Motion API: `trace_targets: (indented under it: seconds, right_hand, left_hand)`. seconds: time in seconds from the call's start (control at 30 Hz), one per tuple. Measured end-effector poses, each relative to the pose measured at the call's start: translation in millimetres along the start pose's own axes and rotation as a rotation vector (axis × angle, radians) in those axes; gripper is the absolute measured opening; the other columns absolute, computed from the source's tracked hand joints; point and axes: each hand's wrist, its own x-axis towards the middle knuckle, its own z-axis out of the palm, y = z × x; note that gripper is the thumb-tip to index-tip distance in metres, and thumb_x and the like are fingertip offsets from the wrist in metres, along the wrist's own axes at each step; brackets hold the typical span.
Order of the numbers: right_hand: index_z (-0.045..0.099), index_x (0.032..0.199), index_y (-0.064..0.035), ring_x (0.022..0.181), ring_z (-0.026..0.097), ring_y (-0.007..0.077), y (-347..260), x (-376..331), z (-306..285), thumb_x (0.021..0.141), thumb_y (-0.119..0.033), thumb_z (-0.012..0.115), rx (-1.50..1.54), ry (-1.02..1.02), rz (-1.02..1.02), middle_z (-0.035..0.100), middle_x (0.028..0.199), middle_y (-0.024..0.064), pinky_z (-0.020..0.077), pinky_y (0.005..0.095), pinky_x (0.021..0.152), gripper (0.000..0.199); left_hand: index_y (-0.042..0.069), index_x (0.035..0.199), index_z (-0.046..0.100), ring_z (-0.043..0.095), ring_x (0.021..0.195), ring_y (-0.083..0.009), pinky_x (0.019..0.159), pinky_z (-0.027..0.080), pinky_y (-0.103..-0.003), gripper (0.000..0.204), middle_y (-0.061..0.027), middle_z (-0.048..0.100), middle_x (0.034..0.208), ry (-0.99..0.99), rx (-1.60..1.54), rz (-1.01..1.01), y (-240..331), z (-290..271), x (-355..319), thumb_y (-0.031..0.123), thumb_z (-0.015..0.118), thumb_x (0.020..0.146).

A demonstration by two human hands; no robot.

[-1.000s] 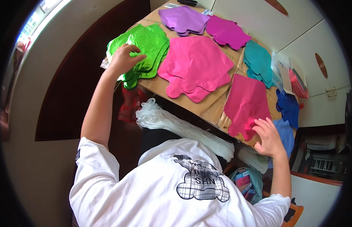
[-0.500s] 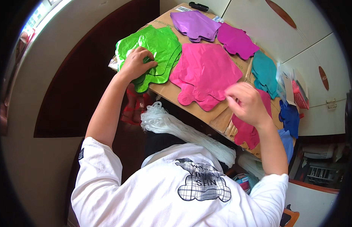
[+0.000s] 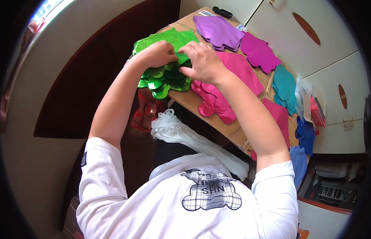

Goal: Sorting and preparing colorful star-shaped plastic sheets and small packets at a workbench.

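Left hand [image 3: 158, 53] right on the green foil sheets [image 3: 169, 36], fingers bent and thumb close to them, though whether a sheet is pinched between, you can't tell! Right hand [image 3: 205, 61] just beside it, thumb and fingers spread apart over the same pile's side. Pink sheets [image 3: 241, 67] lie beneath and rightward of that right hand, pale purple sheets [image 3: 219, 32] beyond it, white skein [image 3: 193, 139] nearer the body than both hands.

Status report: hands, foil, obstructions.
Left hand curled on green foil, grip unclear. Right hand at its right side, open. Foil layered, rumpled. Right forearm over pink sheets.
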Motion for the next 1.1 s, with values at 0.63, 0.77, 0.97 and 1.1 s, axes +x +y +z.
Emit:
trace_targets:
  seconds: [0.63,0.77,0.97,1.1]
  right_hand:
    - [0.069,0.081,-0.0078,0.083,0.066,0.0372,24,7,46,0.073,-0.033,0.075,0.187,-0.12,0.587,0.068,0.084,0.0185,0.0516,0.0458,0.073,0.027]
    - [0.068,0.085,-0.0035,0.073,0.065,0.031,15,12,29,0.081,-0.033,0.07,0.261,-0.295,0.509,0.067,0.077,0.0162,0.0497,0.0392,0.068,0.03]
    - [0.067,0.099,-0.0015,0.084,0.066,0.028,21,22,33,0.095,-0.027,0.054,0.31,-0.418,0.442,0.069,0.088,0.0182,0.0489,0.0381,0.076,0.029]
    - [0.072,0.094,-0.0115,0.091,0.066,0.0359,31,18,42,0.081,-0.019,0.06,0.263,-0.382,0.426,0.069,0.093,0.0171,0.0517,0.0429,0.081,0.019]
  left_hand:
    - [0.002,0.089,0.064,0.063,0.088,-0.03,0.08,0.049,-0.04,0.02,-0.0107,0.063,0.091,0.853,-0.091,0.102,0,28,-76,0.012,0.075,0.076]
    - [0.005,0.096,0.063,0.059,0.101,-0.0299,0.088,0.047,-0.04,0.029,-0.0104,0.062,0.1,0.92,0.015,0.156,3,19,-74,0.015,0.078,0.074]
    - [0.009,0.098,0.066,0.056,0.109,-0.0311,0.095,0.043,-0.044,0.031,-0.0101,0.062,0.111,0.83,0.13,0.118,-2,22,-67,0.024,0.079,0.074]
    - [0.012,0.106,0.064,0.054,0.112,-0.0301,0.096,0.042,-0.043,0.039,-0.0081,0.059,0.117,0.914,0.148,0.19,-3,27,-68,0.024,0.08,0.073]
